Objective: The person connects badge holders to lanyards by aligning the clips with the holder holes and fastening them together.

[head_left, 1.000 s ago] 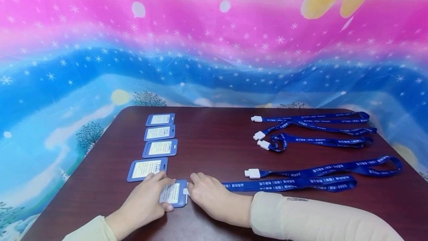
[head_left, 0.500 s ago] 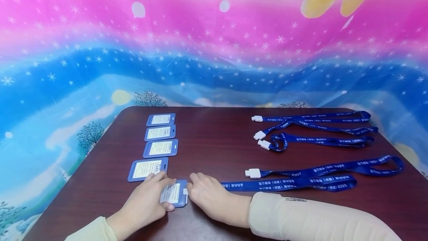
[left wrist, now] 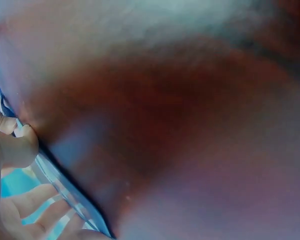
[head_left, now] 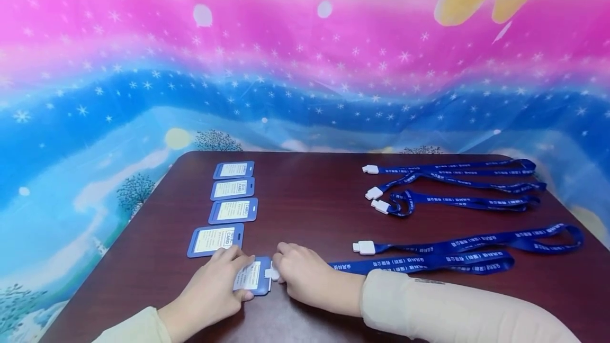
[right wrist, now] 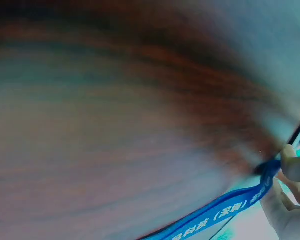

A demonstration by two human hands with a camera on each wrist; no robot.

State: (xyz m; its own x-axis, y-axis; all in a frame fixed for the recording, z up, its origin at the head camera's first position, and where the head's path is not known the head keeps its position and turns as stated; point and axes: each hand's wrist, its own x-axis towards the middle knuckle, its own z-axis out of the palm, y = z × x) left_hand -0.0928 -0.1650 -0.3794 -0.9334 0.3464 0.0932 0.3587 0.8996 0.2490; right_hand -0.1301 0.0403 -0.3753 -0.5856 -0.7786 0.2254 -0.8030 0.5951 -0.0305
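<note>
In the head view my left hand (head_left: 212,285) grips a blue-framed ID badge holder (head_left: 261,277) flat on the table, thumb at its near edge and fingers at the far edge. My right hand (head_left: 310,279) pinches the white clip (head_left: 274,273) of a blue lanyard (head_left: 400,265) at the holder's slot end. Whether the clip is fastened through the slot is too small to tell. The left wrist view catches the holder (left wrist: 72,192) edge-on between thumb and fingers. In the right wrist view, the lanyard strap (right wrist: 230,209) runs from under my right thumb and fingers.
Several blue badge holders (head_left: 216,240) lie in a column at the left of the dark red table (head_left: 305,200). Several blue lanyards (head_left: 476,240) with white clips stretch out on the right. A colourful patterned cloth (head_left: 305,94) hangs behind the table.
A little more of the white clip shows between the badge holder and my right fingers. My left hand keeps its grip. The whole head view has shifted slightly.
</note>
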